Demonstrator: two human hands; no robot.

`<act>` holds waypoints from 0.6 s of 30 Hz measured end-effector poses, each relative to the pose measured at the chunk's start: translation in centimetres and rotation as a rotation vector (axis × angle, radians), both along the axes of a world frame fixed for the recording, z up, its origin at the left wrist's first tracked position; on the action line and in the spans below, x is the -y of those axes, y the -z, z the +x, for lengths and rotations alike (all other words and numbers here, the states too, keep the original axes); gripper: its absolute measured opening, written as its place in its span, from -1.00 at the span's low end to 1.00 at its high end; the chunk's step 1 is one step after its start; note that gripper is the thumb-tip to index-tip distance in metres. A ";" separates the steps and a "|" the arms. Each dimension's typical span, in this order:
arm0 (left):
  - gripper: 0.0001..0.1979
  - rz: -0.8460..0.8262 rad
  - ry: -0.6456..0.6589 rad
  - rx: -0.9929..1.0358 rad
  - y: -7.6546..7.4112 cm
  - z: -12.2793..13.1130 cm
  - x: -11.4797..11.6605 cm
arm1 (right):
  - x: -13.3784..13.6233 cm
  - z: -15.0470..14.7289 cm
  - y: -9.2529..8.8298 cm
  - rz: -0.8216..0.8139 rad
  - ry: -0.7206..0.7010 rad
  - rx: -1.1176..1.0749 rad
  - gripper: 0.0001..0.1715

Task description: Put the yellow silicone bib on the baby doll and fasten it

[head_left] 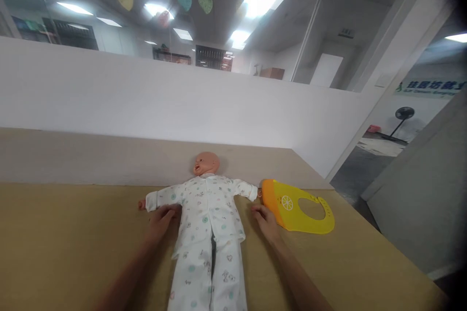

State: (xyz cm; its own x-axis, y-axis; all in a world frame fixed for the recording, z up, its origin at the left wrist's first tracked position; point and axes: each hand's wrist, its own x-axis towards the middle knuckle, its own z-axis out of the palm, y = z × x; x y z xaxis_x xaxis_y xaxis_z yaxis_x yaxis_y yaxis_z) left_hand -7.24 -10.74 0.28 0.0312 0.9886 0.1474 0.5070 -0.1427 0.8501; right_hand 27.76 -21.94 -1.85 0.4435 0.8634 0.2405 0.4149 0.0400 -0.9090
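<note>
A baby doll (207, 209) in white patterned pyjamas lies on its back on the tan table (65, 238), head away from me, arms spread. My left hand (162, 217) rests flat on the table against the doll's side under its arm, fingers stretched out. My right hand (265, 219) lies on the table at the doll's other side, fingers extended, just below the doll's sleeve. A yellow and orange silicone bib (301, 206) lies flat on the table right beside my right hand.
A white partition wall (146, 97) stands behind the table. The table's right edge drops off to a grey floor (355, 175), with a standing fan (401, 121) in the room beyond. Paper hearts hang from the ceiling.
</note>
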 end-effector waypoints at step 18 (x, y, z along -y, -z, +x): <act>-0.72 0.047 0.075 -0.002 1.6 -2.3 -2.5 | -3.8 4.9 2.2 -0.013 0.185 0.438 -0.65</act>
